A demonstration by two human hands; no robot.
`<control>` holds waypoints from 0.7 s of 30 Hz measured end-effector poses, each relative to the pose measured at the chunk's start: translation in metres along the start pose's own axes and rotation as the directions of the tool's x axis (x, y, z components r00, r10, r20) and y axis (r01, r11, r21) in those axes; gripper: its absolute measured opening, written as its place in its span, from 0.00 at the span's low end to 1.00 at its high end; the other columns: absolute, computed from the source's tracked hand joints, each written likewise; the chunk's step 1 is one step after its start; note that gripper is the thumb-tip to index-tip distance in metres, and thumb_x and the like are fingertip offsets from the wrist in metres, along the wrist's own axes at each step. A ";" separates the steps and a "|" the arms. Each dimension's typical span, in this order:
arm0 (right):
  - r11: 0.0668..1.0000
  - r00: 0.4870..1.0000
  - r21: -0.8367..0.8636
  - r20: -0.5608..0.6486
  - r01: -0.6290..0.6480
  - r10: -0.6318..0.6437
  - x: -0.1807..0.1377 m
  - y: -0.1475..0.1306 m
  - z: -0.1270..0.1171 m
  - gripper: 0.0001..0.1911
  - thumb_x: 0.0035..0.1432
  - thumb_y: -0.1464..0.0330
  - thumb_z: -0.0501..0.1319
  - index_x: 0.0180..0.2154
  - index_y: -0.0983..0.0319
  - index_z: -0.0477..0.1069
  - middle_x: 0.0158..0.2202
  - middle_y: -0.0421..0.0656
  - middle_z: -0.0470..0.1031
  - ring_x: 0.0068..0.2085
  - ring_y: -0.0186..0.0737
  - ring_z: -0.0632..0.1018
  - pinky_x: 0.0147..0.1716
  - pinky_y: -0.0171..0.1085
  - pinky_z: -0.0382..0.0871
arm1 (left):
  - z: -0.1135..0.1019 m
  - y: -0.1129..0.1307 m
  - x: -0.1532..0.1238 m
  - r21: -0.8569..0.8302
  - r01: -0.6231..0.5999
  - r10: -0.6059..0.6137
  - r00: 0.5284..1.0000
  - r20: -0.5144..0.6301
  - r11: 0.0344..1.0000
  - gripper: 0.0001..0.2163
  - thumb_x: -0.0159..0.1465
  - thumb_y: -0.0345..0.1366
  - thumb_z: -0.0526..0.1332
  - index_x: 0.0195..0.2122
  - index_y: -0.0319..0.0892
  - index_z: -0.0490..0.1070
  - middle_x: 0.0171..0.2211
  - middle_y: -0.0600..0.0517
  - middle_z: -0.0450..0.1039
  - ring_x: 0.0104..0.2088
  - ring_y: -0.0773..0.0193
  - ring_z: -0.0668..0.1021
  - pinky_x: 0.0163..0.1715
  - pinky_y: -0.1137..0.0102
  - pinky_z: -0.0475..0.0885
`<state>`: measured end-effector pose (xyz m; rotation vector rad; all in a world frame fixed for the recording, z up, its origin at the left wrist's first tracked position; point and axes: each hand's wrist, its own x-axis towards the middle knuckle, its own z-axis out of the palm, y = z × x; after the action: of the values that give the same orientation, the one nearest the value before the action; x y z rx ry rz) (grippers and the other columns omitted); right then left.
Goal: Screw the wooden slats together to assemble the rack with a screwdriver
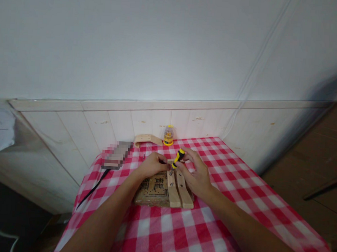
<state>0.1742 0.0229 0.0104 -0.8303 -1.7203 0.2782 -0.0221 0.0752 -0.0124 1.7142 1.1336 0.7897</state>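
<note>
My right hand (197, 174) is closed round the handle of a yellow and black screwdriver (179, 157). The screwdriver leans, its tip down at a screw in the nearer-left of two pale wooden pieces (173, 194). My left hand (154, 164) is closed, thumb and fingertips together beside the screwdriver's tip; what they pinch, if anything, is hidden. Both wooden pieces, curved and with dark holes or screws, lie side by side on a brown board (152, 197) with black printed characters, which looks wrapped in clear tape.
A red and white checked cloth (208, 227) covers the table. At the back, by the panelled wall, are a curved wooden piece (149, 139) and a clear container with a yellow base (168, 136). A blurred-out flat object (117, 155) with a black strap lies left.
</note>
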 end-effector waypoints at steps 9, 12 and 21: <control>1.000 0.998 -0.011 -0.053 -0.017 0.016 0.000 -0.001 0.001 0.22 0.60 0.65 0.67 0.56 0.54 0.69 0.40 0.43 0.78 0.37 0.41 0.80 0.40 0.42 0.78 | 0.000 -0.002 0.001 -0.021 0.007 -0.006 1.000 0.014 1.000 0.11 0.52 0.41 0.67 0.28 0.35 0.79 0.20 0.56 0.70 0.21 0.70 0.67 0.25 0.72 0.61; 1.000 0.998 -0.012 -0.057 -0.015 0.014 0.000 -0.001 0.001 0.22 0.60 0.65 0.68 0.55 0.55 0.69 0.40 0.43 0.79 0.37 0.41 0.80 0.40 0.42 0.78 | 0.000 -0.001 0.001 -0.024 0.013 -0.013 1.000 0.017 1.000 0.11 0.52 0.41 0.67 0.26 0.35 0.78 0.20 0.56 0.69 0.21 0.70 0.67 0.24 0.73 0.60; 1.000 0.998 -0.007 -0.056 -0.004 0.003 -0.001 -0.002 0.000 0.22 0.60 0.66 0.67 0.55 0.54 0.69 0.40 0.43 0.78 0.37 0.40 0.80 0.40 0.41 0.77 | 0.000 0.002 0.000 -0.016 0.018 -0.018 1.000 0.008 1.000 0.12 0.51 0.41 0.67 0.26 0.35 0.78 0.20 0.56 0.69 0.21 0.70 0.67 0.25 0.72 0.61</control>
<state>0.1732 0.0208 0.0111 -0.8385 -1.6686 0.2494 -0.0220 0.0748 -0.0107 1.6898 1.1333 0.7786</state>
